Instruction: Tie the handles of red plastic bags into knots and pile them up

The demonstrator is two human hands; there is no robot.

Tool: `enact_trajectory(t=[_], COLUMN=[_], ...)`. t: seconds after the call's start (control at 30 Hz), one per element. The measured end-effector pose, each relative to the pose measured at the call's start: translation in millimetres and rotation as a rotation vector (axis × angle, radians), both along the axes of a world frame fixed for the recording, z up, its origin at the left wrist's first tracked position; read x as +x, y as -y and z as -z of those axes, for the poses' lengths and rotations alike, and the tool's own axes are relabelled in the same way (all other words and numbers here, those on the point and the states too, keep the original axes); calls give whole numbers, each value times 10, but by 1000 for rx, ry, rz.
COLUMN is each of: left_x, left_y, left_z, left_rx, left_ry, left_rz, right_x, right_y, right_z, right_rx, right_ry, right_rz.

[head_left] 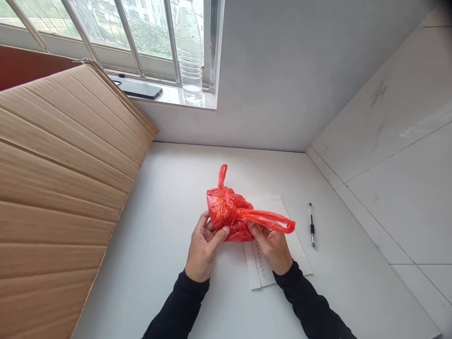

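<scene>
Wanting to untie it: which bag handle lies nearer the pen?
On the red bag, the long looped handle stretching right above the right hand; the short handle sticks up.

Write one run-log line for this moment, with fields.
left hand: holds red bag | right hand: holds same bag | nearby: paper sheet, pen

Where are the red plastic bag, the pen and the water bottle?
red plastic bag (pixel 226 209), head view, knotted middle.
pen (pixel 311 226), head view, mid barrel.
water bottle (pixel 190 66), head view, ribbed body.
</scene>
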State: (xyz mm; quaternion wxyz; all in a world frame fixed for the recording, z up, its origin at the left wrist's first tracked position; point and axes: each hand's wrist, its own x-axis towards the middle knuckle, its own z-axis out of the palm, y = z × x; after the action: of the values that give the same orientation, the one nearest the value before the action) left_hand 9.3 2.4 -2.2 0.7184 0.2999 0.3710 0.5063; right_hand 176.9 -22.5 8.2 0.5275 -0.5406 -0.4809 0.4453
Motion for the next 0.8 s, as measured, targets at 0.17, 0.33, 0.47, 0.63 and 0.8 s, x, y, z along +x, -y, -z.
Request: enact_trajectory(t=[0.17,0.33,0.47,0.63,0.8], left_x=[-4,13,6,2,1], left_y=[3,12,2,4,1], left_z=[-40,-88,-51,-52,-81], left_rx=[10,52,22,9,-14], left_ry=[2,32,19,-1,44], left_rz=[28,45,0,-7,-16], right_x=[15,17,-13,-22,-57], right_y=[-20,-13,30,47,20], right_z=[29,-3,-39,-54,-26], right_rx=[-17,-24,-44,-18,-32], right_ry=[-78,-81,-91,28,-20], right_rz=[-29,-44,-95,-54,-50])
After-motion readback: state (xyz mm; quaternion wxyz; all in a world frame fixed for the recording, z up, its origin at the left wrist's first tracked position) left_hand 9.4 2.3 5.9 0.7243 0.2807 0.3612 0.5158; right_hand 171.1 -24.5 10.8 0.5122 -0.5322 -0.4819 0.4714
